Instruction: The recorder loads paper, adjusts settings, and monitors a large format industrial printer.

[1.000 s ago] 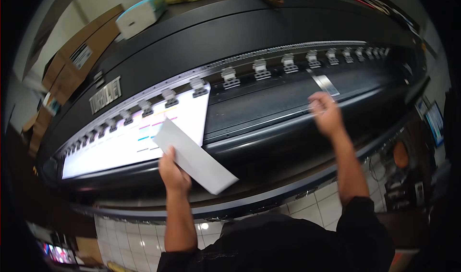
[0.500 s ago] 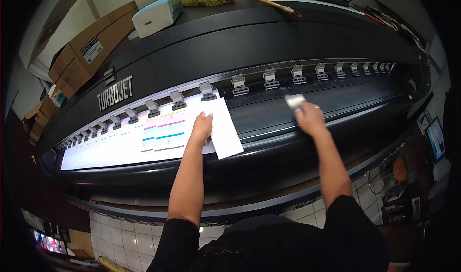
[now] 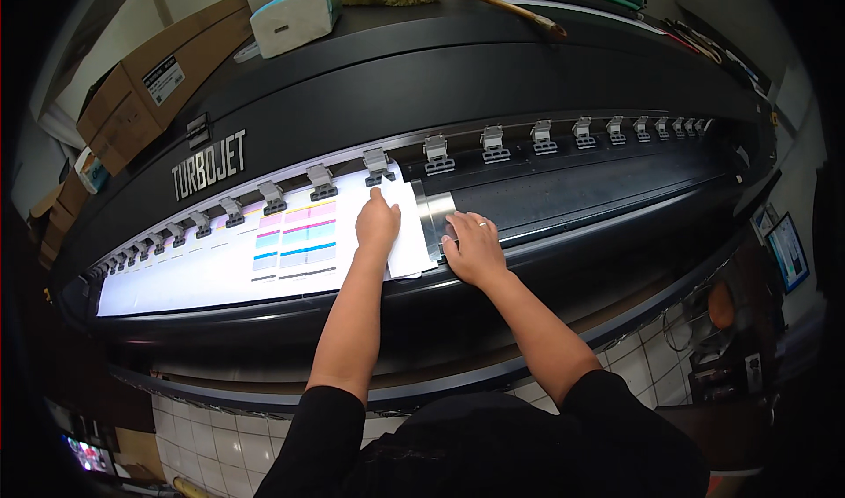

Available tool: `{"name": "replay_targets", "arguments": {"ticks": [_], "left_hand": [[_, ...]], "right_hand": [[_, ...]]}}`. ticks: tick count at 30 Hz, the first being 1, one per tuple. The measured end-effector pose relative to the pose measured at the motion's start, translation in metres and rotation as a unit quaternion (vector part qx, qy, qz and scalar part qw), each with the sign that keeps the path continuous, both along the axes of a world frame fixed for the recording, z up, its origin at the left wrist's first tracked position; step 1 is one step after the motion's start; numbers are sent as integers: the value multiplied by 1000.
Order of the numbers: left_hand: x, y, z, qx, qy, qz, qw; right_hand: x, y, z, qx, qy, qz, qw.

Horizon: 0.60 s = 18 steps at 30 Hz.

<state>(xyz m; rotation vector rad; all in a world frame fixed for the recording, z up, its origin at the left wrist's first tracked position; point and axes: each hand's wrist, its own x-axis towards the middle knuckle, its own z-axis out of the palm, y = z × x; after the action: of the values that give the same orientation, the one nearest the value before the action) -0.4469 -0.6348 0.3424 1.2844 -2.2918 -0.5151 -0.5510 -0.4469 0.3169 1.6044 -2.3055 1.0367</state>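
on the bed of the long black printer (image 3: 440, 76): white rectangular paper strip (image 3: 407, 241) overlaps the right end of the wide white printed sheet (image 3: 194, 274), below a grey plastic clamp (image 3: 377, 164); thin silver metal plate (image 3: 440, 206) just right of it.
left hand (image 3: 378, 226): fingers curled at the strip's left edge, some hidden; cannot tell whether it pinches the paper or presses it down.
right hand (image 3: 475, 250): fingers spread and loosely bent, tips at the plate's right side, not wrapped around it.
strip handling: probably light and bendable, easy to crease; best taken by a long edge, flat between thumb and fingers.
plate handling: likely light, stiff and slippery; best held by its outer edge, or steadied from above with spread fingertips.
strip look: plain white, slightly slanted, top end near the clamp.
plate look: smooth, reflective, brightest near its top.
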Motion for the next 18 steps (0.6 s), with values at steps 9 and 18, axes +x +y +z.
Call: {"name": "replay_targets", "arguments": {"ticks": [9,18], "left_hand": [[5,-14,-1,17,20,-12,1000],[11,-19,-2,41,51,-13,998]], "right_hand": [[4,0,2,40,34,21,998],[10,-2,6,78,58,40,994]]}}
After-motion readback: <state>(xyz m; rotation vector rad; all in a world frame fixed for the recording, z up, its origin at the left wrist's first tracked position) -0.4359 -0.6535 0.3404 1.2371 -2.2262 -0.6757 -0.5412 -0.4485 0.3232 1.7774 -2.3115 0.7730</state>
